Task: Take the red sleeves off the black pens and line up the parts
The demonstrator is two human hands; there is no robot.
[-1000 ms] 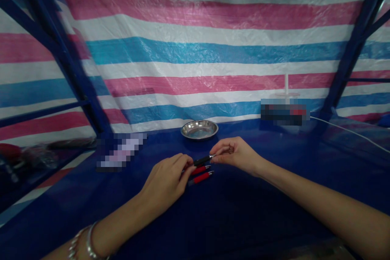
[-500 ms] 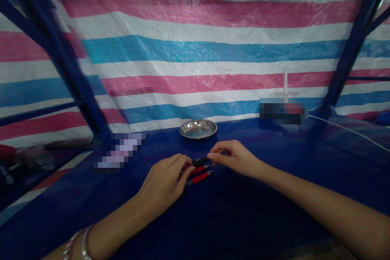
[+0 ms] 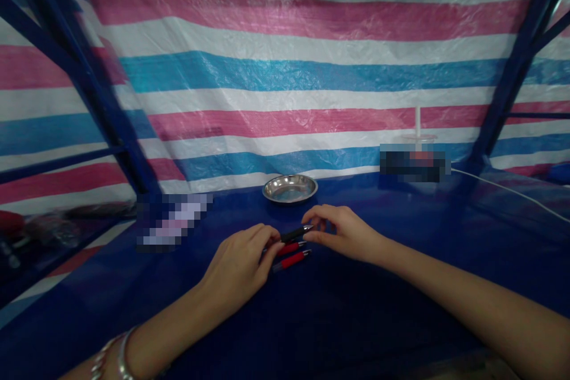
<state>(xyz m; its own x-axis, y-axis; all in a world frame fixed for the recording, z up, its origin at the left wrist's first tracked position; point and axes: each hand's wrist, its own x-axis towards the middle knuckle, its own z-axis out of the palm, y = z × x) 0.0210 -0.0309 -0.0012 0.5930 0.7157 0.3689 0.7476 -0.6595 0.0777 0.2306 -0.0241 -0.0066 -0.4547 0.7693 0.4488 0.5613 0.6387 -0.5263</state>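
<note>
A black pen [image 3: 294, 234] with a silver tip is pinched at its left end by the fingers of my left hand [image 3: 243, 258]. Its tip points right, toward my right hand [image 3: 341, 231], whose thumb and fingers are parted around the tip with a gap between them. Two red pens lie on the blue table just below the black one: the upper red pen [image 3: 290, 248] is partly behind my left fingers, and the lower red pen [image 3: 294, 260] lies nearest me.
A round metal dish [image 3: 290, 189] sits at the back of the blue table [image 3: 356, 309]. Blurred-out items [image 3: 178, 222] lie at the left and others [image 3: 415, 165] at the back right, by a cup with a straw. A white cable [image 3: 512, 187] runs right.
My right thumb and fingers have opened off the black pen's right end, uncovering its silver tip. My left hand has hardly moved.
</note>
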